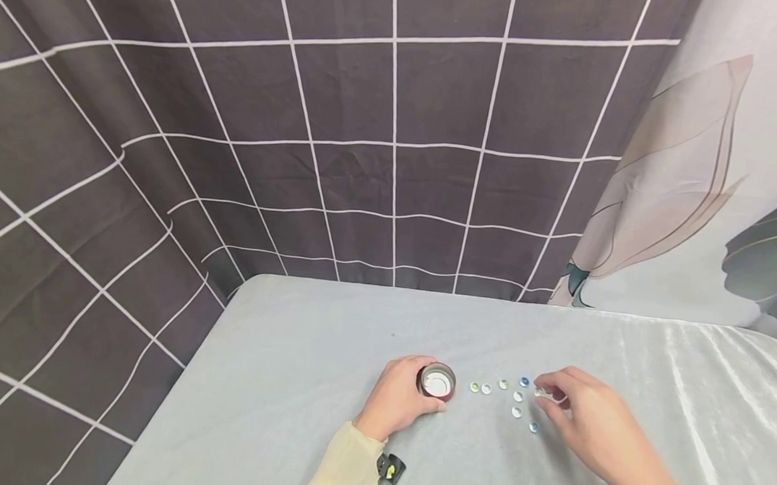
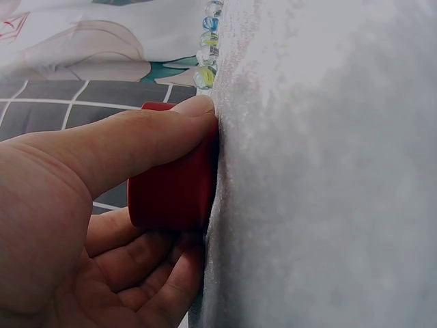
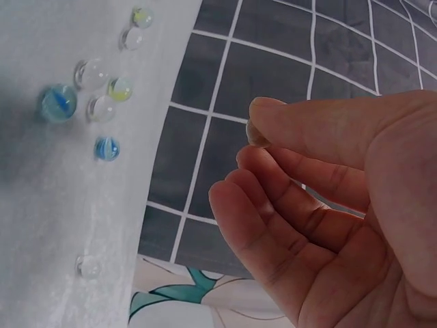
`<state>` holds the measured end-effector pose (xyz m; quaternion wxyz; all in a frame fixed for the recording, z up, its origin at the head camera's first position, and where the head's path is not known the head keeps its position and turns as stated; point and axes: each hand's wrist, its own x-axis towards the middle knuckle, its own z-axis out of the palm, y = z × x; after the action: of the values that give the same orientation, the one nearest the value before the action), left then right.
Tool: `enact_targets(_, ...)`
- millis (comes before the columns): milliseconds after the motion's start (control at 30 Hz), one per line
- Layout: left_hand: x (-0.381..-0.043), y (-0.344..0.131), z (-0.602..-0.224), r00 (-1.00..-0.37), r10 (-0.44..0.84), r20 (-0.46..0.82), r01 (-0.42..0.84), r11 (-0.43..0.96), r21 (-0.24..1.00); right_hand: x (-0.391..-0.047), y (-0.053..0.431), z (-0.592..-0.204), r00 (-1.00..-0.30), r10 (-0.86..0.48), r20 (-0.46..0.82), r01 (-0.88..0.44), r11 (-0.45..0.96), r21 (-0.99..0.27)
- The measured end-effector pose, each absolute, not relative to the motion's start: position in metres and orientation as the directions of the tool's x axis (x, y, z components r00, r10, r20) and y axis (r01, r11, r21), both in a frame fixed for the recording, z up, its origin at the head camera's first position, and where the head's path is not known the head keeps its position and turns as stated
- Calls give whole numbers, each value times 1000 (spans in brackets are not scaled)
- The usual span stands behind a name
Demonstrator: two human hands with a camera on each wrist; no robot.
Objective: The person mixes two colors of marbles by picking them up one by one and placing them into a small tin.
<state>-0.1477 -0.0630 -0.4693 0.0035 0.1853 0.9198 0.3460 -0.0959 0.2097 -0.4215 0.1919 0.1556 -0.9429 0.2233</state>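
Observation:
My left hand (image 1: 396, 393) grips a small round red tin (image 2: 171, 195) from its left side, thumb in front and fingers behind. The tin stands upright on the cloth, its top open and its inside silvery. Off to the right, my right hand (image 1: 592, 418) pinches a marble (image 3: 256, 135) between thumb and forefinger, above the cloth; the fingertips hide most of it. Between the hands lie several glass marbles: yellow-green ones (image 1: 475, 387), clear ones (image 1: 518, 396), a blue one (image 1: 524, 382) and a larger blue one (image 3: 59, 103) nearer me.
A pale velvety cloth (image 1: 278, 382) covers the table. Another clear marble (image 3: 89, 266) lies apart from the group in the right wrist view. Behind the table hangs a dark curtain (image 1: 352, 183) with white grid lines, and a floral one (image 1: 677, 183) at the right.

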Motion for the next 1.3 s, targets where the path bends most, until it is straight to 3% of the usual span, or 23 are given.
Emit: enact_targets(1300, -149, -63, -472, -929, 348, 127, 345, 689, 637, -114, 154, -402, -891, -266, 368, -418, 798, -435)
